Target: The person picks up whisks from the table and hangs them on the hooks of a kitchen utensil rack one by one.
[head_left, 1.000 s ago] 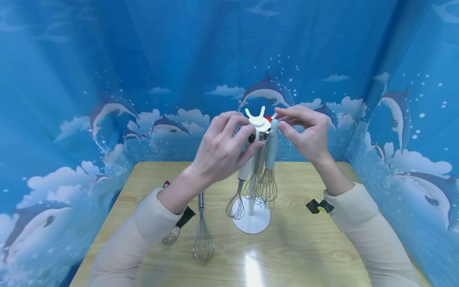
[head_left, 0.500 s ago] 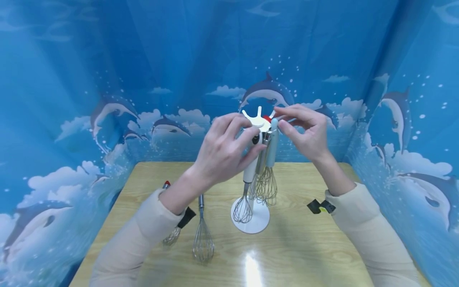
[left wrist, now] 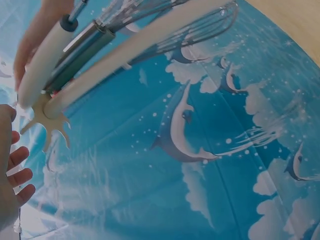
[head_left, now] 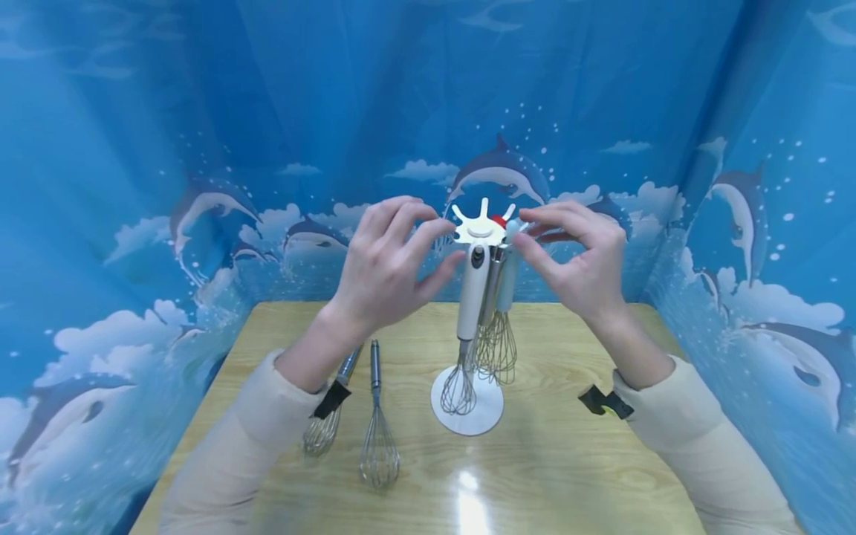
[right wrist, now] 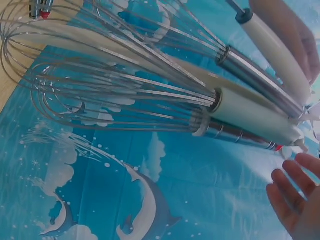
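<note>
A white stand with a hooked top (head_left: 479, 232) and a round base (head_left: 468, 422) carries several whisks. A white-handled whisk (head_left: 472, 297) hangs at its front. Just left of that handle is my left hand (head_left: 388, 267), thumb and fingers spread with nothing between them. My right hand (head_left: 582, 256) is at the right of the top, thumb and forefinger tips right by the upper end of a pale blue whisk (head_left: 506, 286). In the right wrist view its other fingers (right wrist: 287, 192) extend loosely. A steel-handled whisk (right wrist: 262, 82) and one with a red end (right wrist: 235, 135) hang there too.
Two steel whisks lie on the wooden table at the left: one whisk (head_left: 378, 438) in plain sight, the other whisk (head_left: 324, 431) partly behind the left wrist strap (head_left: 331, 400). A blue dolphin-print curtain (head_left: 374, 111) surrounds the table (head_left: 555, 461).
My left hand has let go of the white whisk and drawn back leftward; that whisk now hangs on the stand. The stand's top has turned slightly. My right hand has barely moved.
</note>
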### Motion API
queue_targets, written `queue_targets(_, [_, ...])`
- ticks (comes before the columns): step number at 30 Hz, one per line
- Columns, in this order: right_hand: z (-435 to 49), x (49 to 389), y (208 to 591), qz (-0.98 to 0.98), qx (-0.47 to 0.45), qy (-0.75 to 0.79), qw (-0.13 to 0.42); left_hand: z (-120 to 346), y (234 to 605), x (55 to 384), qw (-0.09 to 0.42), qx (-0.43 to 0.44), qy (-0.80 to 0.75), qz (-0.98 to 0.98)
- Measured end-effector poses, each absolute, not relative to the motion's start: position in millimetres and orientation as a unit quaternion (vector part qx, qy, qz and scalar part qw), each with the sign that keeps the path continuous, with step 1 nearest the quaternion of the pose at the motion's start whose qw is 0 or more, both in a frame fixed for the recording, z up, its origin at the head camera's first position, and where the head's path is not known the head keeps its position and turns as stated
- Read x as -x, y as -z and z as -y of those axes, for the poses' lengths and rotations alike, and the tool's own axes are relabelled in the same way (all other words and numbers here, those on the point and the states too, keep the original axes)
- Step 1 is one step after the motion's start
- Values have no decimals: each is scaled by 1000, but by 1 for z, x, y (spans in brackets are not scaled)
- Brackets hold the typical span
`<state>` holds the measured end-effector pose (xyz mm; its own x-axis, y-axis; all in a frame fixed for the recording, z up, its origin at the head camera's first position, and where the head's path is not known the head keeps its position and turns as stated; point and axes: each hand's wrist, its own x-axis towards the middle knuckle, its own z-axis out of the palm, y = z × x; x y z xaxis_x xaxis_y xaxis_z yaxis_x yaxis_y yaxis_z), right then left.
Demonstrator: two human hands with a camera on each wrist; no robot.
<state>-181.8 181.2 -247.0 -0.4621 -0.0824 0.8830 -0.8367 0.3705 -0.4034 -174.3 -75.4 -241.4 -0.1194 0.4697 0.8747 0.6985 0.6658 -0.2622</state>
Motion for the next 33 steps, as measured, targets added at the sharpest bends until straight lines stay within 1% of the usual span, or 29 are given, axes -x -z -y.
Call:
queue_targets(7, [-177,172,249,752,-274,-401,445,79,244,181,523,388,108,751])
queue_targets(18, [-174,174,249,747,-274,-375,476,74,244,182,522,384,99,755])
queue_targets(23, [-176,178,249,737,-284,-388,474,71,244,182,525,386,89,754])
queue_targets(33, [-182,187,252,725,-306,-424,448,65,244,175,540,400,85,736])
